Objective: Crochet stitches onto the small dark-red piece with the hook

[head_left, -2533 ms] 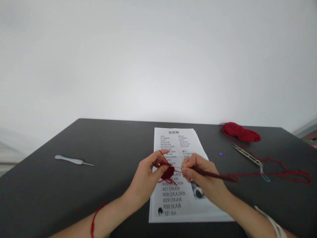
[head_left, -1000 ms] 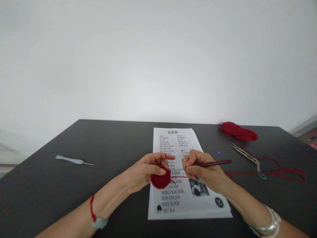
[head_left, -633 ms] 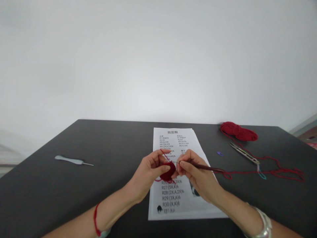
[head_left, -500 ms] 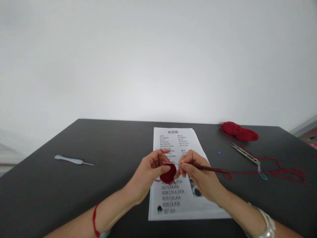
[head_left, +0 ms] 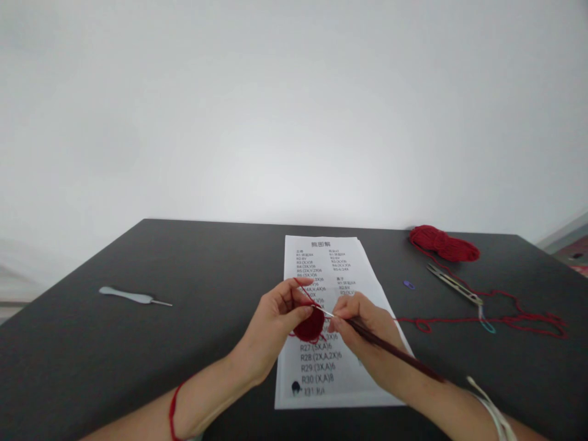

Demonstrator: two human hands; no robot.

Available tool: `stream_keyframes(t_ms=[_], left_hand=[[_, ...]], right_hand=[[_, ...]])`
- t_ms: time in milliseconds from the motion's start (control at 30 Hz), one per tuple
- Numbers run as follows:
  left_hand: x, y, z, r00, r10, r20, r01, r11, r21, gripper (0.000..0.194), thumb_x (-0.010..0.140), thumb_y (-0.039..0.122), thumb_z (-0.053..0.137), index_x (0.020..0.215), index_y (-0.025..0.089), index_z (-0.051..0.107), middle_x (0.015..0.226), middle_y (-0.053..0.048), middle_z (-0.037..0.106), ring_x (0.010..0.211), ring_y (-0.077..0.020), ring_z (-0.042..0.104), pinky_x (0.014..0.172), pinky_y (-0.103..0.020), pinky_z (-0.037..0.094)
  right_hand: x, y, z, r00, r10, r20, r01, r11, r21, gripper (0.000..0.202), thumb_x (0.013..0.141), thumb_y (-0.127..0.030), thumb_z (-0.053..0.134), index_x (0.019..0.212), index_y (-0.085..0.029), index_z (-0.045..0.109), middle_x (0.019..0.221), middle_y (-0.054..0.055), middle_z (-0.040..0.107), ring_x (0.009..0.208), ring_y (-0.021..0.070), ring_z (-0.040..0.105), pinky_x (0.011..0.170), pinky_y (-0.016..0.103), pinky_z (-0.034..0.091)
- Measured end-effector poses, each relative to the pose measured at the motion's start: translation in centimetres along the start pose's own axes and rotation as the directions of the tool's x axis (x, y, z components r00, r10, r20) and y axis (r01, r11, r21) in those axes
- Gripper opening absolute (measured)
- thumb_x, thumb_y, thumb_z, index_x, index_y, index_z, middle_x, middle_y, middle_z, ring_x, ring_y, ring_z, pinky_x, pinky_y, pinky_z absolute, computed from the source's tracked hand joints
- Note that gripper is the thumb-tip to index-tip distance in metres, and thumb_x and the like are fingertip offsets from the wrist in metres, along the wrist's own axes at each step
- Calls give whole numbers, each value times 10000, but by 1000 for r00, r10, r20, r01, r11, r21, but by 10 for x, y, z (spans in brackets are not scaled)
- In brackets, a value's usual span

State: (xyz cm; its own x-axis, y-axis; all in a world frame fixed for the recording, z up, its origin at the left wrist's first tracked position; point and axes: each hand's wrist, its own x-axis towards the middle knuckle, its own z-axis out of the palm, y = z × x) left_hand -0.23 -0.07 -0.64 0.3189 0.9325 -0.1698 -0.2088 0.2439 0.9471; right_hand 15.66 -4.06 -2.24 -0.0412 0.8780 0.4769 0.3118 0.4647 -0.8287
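My left hand point(head_left: 275, 315) pinches a small round piece of dark red crochet point(head_left: 309, 326) between thumb and fingers, with red yarn looped over the raised index finger. A crochet hook point(head_left: 390, 348) with a dark reddish-brown handle is gripped in my right hand point(head_left: 362, 324), its handle slanting back over the wrist. The hook's thin metal shaft reaches the upper edge of the crochet piece; the stitch at its tip is too small to make out. Beneath both hands lies a printed pattern sheet point(head_left: 316, 386), partly covered by them.
A grey-handled crochet hook point(head_left: 131, 296) lies at left on the black table point(head_left: 206, 257). To the right are a red yarn skein point(head_left: 443, 243), a purple stitch marker point(head_left: 408, 285), thread snips point(head_left: 454, 285) with a teal loop, and loose red yarn point(head_left: 533, 320).
My right hand has turned, so the hook's handle end has swung down toward my forearm and its shaft now slants up toward the crochet piece. The left hand has shifted slightly left.
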Motion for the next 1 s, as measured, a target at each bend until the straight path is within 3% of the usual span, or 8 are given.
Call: stream_keyframes(t_ms=[100,200,400,533,667,1000], left_hand=[[-2,2,4,998,22,-55,-22,1000,11,315,657,116,681,964,161,629,637,58,549,580,-94,505,566,-222,401],[-4,3,7,993,59,-105,-57,998,21,301,658,113,669,950,172,632,635,57,548,603,-107,516,597,-233,415],[-5,-2,11,985,78,-156,-71,996,47,262,667,123,674,921,170,634,626,55,544,601,-110,517,619,-243,425],[-3,-5,10,989,54,-134,-50,998,33,262,684,144,664,940,173,613,621,61,533,554,-104,504,583,-247,421],[-2,-5,10,988,60,-139,-55,998,39,248,678,141,662,919,171,611,614,60,535,583,-111,516,604,-247,419],[-3,-6,10,987,83,-139,-80,996,27,274,653,133,660,918,154,593,616,64,537,603,-100,502,620,-233,408]], right_hand=[[-4,3,6,981,-194,-8,190,966,-177,161,816,-95,489,762,-241,448,651,-31,567,534,113,544,473,222,407],[-8,4,12,966,-257,14,251,930,-269,172,845,-86,465,813,-252,429,682,-25,573,562,124,565,515,233,440],[-13,5,18,963,-268,11,257,913,-317,165,875,-86,416,836,-246,407,681,-21,533,556,128,534,509,237,435],[-14,7,19,948,-308,76,314,882,-351,168,870,-75,424,818,-235,406,690,-14,517,590,131,529,522,236,424],[-13,8,20,972,-237,5,228,928,-293,177,864,-72,434,824,-242,407,680,-30,520,568,117,529,537,220,438],[-8,4,16,969,-243,-51,220,937,-273,176,835,-67,453,805,-240,432,673,-34,549,535,105,541,504,201,433]])
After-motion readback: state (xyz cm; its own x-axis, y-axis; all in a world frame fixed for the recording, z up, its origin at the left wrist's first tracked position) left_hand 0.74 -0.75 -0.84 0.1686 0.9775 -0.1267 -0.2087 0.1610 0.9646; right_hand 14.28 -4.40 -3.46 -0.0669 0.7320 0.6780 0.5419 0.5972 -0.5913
